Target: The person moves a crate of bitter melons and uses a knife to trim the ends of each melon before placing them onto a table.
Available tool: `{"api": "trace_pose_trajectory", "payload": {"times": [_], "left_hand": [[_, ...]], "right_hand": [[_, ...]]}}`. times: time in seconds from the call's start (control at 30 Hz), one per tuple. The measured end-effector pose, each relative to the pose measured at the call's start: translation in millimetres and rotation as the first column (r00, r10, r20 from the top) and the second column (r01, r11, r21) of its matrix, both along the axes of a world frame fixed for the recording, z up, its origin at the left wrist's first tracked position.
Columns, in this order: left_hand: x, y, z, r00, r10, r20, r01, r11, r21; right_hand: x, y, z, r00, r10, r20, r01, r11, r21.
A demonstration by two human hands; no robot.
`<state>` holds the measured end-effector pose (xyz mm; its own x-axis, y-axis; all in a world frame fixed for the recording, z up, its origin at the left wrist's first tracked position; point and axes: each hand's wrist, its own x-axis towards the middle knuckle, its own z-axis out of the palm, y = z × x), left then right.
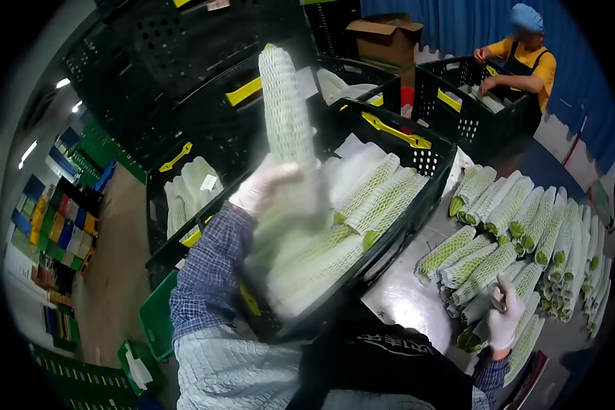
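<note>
My left hand (265, 184), in a white glove, is closed around the lower part of a long pale-green vegetable in a white foam net (285, 102). It holds this upright above a black crate (406, 198), and its lower end is smeared by motion. More net-sleeved vegetables (383, 198) lie in that crate, beside white wrapping. My right hand (504, 320), also gloved, is at the near edge of a pile of sleeved vegetables (485, 273) on a metal table (406, 294). Its fingers are curled together, with something small and dark between them that I cannot make out.
Another black crate (158, 198) with wrapped vegetables stands left, with black crates (164, 41) behind. At the back right, a co-worker (526, 61) reaches into a crate (437, 116). A cardboard box (386, 41) stands behind. Green bins (158, 318) are at lower left.
</note>
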<state>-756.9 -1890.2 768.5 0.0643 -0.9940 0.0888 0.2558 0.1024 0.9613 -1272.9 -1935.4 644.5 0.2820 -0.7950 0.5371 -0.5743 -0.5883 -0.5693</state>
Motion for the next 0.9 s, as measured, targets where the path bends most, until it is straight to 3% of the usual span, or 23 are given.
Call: {"api": "trace_pose_trajectory", "payload": {"times": [0.03,0.1,0.17,0.27,0.3,0.37,0.43,0.53,0.63,0.73,0.77,0.9], "left_hand": [[-21.6,5.8,9.2,1.000,0.008,-0.018,-0.009,0.999,-0.037],[-29.0,14.4,1.2,0.988,0.118,0.103,-0.108,0.989,-0.098],[-39.8,27.1,1.7,0.967,0.121,0.226,-0.099,0.990,-0.105],[-61.7,39.5,1.9,0.950,0.117,0.290,-0.084,0.988,-0.127],[-55.3,36.9,-8.6,0.915,0.126,0.382,-0.087,0.989,-0.119],[-59.0,38.2,-16.1,0.889,0.078,0.451,-0.034,0.994,-0.105],[-65.2,36.3,-21.4,0.865,0.047,0.500,-0.016,0.998,-0.066],[-75.6,35.0,-21.5,0.855,-0.014,0.518,0.071,0.993,-0.090],[-86.9,42.0,-10.5,0.800,-0.072,0.595,0.133,0.989,-0.058],[-80.5,44.9,-9.0,0.846,-0.169,0.506,0.256,0.961,-0.107],[-79.3,46.3,-7.1,0.848,-0.212,0.486,0.296,0.950,-0.101],[-77.5,47.7,-2.4,0.873,-0.233,0.428,0.298,0.950,-0.091]], "right_hand": [[16.5,-5.2,16.1,0.998,0.062,-0.023,-0.063,0.997,-0.042],[51.4,-16.6,40.1,0.979,0.201,-0.010,-0.200,0.964,-0.174],[82.1,-21.5,63.1,0.950,0.312,-0.029,-0.307,0.906,-0.292],[113.7,-16.6,94.6,0.910,0.414,-0.009,-0.404,0.881,-0.245],[124.7,-16.0,100.6,0.891,0.454,0.027,-0.431,0.862,-0.266],[143.3,-11.3,111.8,0.830,0.520,0.204,-0.482,0.851,-0.209],[160.6,-11.8,131.7,0.873,0.464,0.150,-0.376,0.835,-0.401],[184.6,-2.5,163.7,0.807,0.554,0.202,-0.395,0.762,-0.514],[208.5,-0.1,176.6,0.862,0.497,0.102,-0.323,0.692,-0.646],[223.9,2.2,165.3,0.929,0.368,0.028,-0.248,0.680,-0.690],[233.4,-2.6,162.3,0.890,0.448,0.080,-0.236,0.605,-0.761],[246.8,15.1,155.1,0.858,0.511,-0.049,-0.369,0.548,-0.751]]}}
